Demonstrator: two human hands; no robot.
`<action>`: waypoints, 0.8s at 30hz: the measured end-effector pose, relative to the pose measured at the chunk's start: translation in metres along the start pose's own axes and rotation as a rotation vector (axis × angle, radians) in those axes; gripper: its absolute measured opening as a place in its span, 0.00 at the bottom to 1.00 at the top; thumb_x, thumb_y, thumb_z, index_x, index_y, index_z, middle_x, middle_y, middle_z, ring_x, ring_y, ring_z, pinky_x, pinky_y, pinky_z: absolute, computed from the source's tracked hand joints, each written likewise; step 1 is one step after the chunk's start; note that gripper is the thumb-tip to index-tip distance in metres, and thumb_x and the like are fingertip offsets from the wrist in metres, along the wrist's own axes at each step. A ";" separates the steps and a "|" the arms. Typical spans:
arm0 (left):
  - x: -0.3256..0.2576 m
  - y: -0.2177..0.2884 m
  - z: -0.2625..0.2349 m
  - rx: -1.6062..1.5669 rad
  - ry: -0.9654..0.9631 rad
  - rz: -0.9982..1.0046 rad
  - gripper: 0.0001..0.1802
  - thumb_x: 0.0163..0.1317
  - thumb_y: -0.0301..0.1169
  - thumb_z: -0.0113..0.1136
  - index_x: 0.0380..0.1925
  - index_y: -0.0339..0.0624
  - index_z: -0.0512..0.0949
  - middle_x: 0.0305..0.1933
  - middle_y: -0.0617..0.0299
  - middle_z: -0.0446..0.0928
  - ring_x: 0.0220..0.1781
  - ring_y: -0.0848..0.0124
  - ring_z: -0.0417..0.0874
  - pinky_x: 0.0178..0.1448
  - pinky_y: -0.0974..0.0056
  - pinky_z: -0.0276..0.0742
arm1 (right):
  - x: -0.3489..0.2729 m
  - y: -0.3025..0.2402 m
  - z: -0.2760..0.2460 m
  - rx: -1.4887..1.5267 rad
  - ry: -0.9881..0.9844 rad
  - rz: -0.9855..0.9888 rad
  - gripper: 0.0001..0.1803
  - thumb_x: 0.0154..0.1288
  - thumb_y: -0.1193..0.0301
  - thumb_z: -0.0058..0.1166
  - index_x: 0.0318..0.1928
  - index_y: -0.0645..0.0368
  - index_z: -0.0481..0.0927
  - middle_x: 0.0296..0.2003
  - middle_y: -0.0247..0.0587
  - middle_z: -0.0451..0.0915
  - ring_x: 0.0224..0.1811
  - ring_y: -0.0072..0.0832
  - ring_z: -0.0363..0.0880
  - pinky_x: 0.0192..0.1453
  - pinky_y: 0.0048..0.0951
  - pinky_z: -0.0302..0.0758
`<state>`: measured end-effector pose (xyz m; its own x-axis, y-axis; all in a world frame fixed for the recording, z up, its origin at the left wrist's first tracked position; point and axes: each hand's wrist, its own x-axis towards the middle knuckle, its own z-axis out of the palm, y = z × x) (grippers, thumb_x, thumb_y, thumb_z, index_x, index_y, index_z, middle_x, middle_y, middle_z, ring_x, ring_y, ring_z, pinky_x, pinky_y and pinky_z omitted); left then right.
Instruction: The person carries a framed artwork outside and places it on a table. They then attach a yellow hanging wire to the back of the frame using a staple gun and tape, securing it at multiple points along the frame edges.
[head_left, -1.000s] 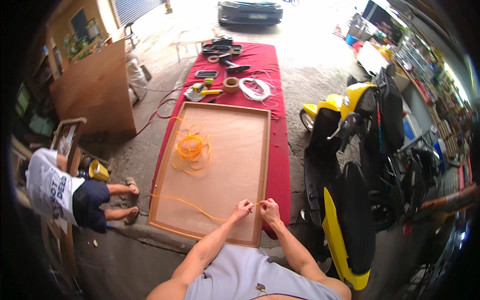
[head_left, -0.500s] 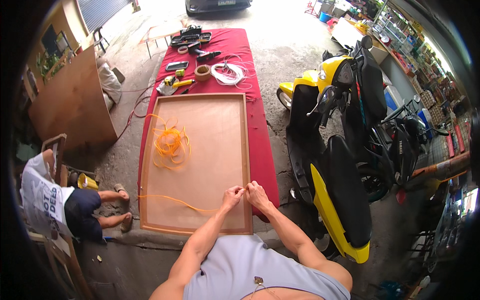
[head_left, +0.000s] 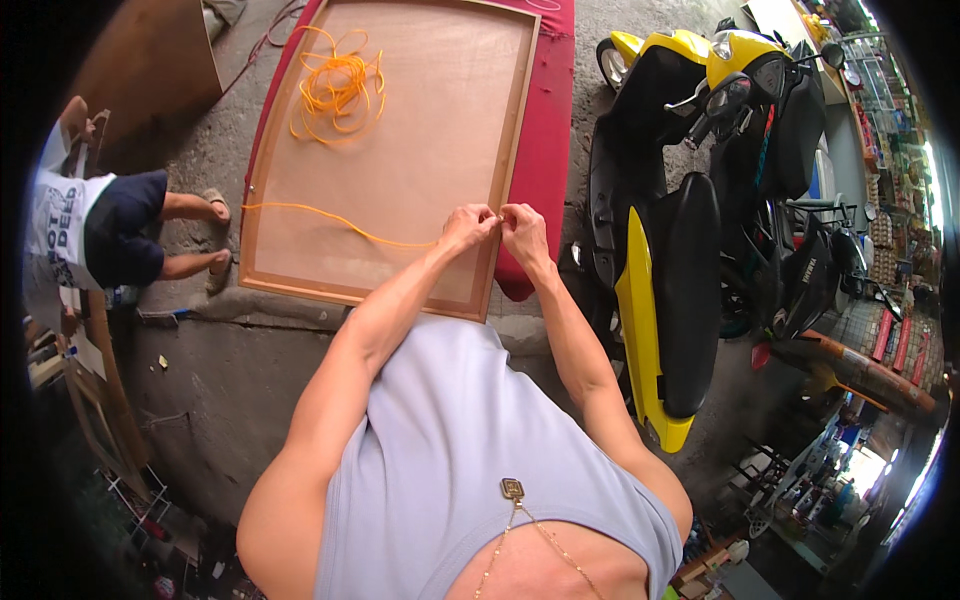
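Observation:
A shallow wooden frame with a tan panel [head_left: 405, 150] lies on the red-covered table. From a small fastening on its left side, an orange cord [head_left: 345, 222] runs across the panel to my left hand [head_left: 467, 228], whose fingers pinch its end part near the right rim. My right hand [head_left: 524, 232] is closed in a pinch at that same rim, its fingertips almost touching the left ones. What sits between the right fingertips is too small to make out. A loose tangle of orange cord [head_left: 340, 88] rests on the upper left of the panel.
Red cloth [head_left: 545, 120] shows along the frame's right side. A yellow and black scooter [head_left: 640, 290] stands close on my right, with a dark motorcycle [head_left: 800, 270] beyond it. At the left, another person [head_left: 110, 225] is near a brown board [head_left: 150, 60].
My view has tipped downward, so the tools and white cord coil at the table's far end are out of sight. Both hands stay pinched together at the frame's right rim.

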<state>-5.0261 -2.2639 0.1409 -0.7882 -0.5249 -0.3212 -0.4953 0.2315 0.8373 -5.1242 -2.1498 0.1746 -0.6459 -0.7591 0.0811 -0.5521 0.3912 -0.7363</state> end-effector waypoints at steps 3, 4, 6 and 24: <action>0.005 0.003 -0.004 -0.065 -0.062 -0.038 0.15 0.54 0.43 0.60 0.33 0.44 0.82 0.29 0.56 0.82 0.33 0.61 0.83 0.39 0.59 0.78 | -0.002 0.005 0.001 -0.035 0.007 -0.017 0.05 0.54 0.77 0.54 0.31 0.64 0.81 0.30 0.52 0.79 0.35 0.47 0.80 0.40 0.41 0.76; 0.005 0.005 -0.004 -0.078 -0.075 -0.034 0.14 0.57 0.41 0.61 0.33 0.40 0.82 0.25 0.61 0.80 0.24 0.72 0.79 0.32 0.65 0.75 | -0.002 0.007 0.001 -0.047 -0.019 -0.013 0.05 0.54 0.76 0.54 0.30 0.64 0.81 0.29 0.53 0.80 0.35 0.47 0.80 0.41 0.41 0.76; 0.007 0.003 -0.003 -0.034 -0.034 0.018 0.14 0.57 0.41 0.61 0.33 0.41 0.82 0.26 0.60 0.81 0.26 0.72 0.79 0.34 0.66 0.75 | 0.000 0.003 -0.001 -0.108 -0.037 0.018 0.05 0.52 0.76 0.55 0.29 0.65 0.81 0.28 0.54 0.80 0.33 0.47 0.80 0.40 0.40 0.77; -0.026 0.024 0.011 -0.125 0.225 -0.030 0.22 0.52 0.50 0.62 0.32 0.42 0.80 0.32 0.51 0.80 0.37 0.55 0.82 0.42 0.53 0.77 | 0.043 -0.045 -0.042 0.959 -0.703 0.572 0.16 0.64 0.71 0.42 0.42 0.70 0.78 0.38 0.41 0.80 0.35 0.21 0.76 0.43 0.22 0.71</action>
<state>-5.0216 -2.2353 0.1648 -0.6655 -0.7026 -0.2522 -0.4574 0.1168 0.8816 -5.1495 -2.1781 0.2396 -0.0910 -0.8315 -0.5481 0.4840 0.4440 -0.7540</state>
